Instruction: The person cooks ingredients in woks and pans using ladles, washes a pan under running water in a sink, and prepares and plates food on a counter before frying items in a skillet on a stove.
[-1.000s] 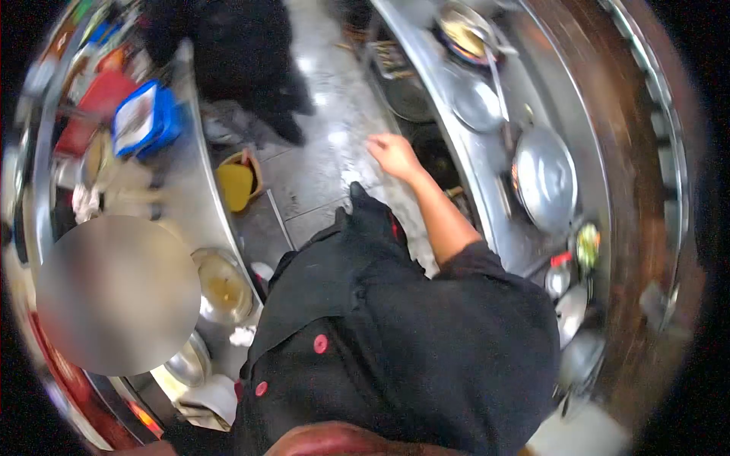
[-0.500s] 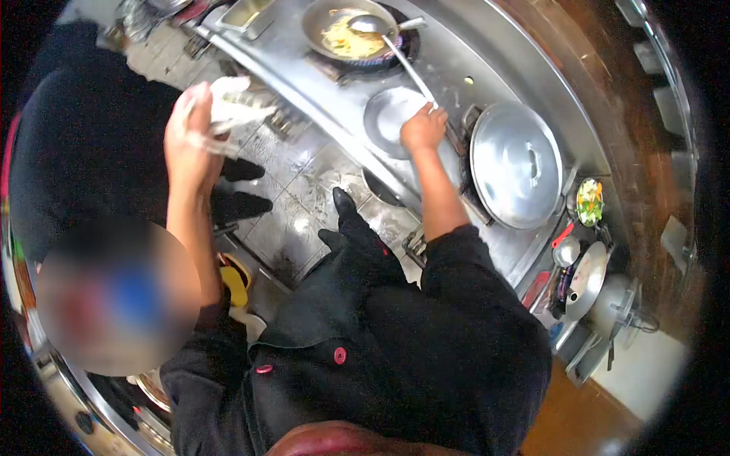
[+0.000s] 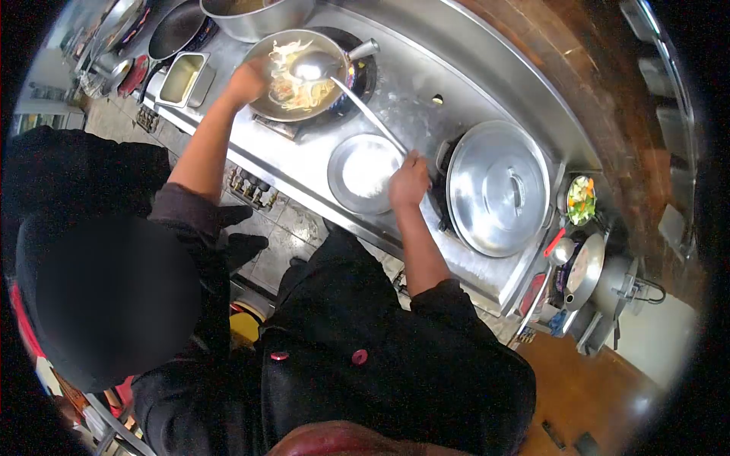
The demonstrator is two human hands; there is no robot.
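Observation:
My right hand (image 3: 411, 182) is closed around the end of a long-handled metal ladle (image 3: 369, 115). The ladle's bowl rests among pale strips of food (image 3: 304, 93) in a wok (image 3: 266, 106) on a burner. Over the wok's left edge is my left hand (image 3: 248, 82), its fingers smeared and too unclear to tell open from closed. A shallow metal plate or lid (image 3: 363, 173) lies between the wok and my right hand. To the right of that hand a large pot is covered by a domed metal lid (image 3: 498, 188).
A rectangular metal container (image 3: 182, 79), a large pot (image 3: 258, 23) and a dark pan (image 3: 179, 32) stand left of the wok. Chopped vegetables (image 3: 582, 199) and another pan (image 3: 585, 270) are at right. A co-worker in black (image 3: 84, 171) stands at left.
The view has turned toward the stove. My left hand, which held something whitish, has moved to the wok, where pale strips now lie. My right hand, earlier free, has taken the ladle.

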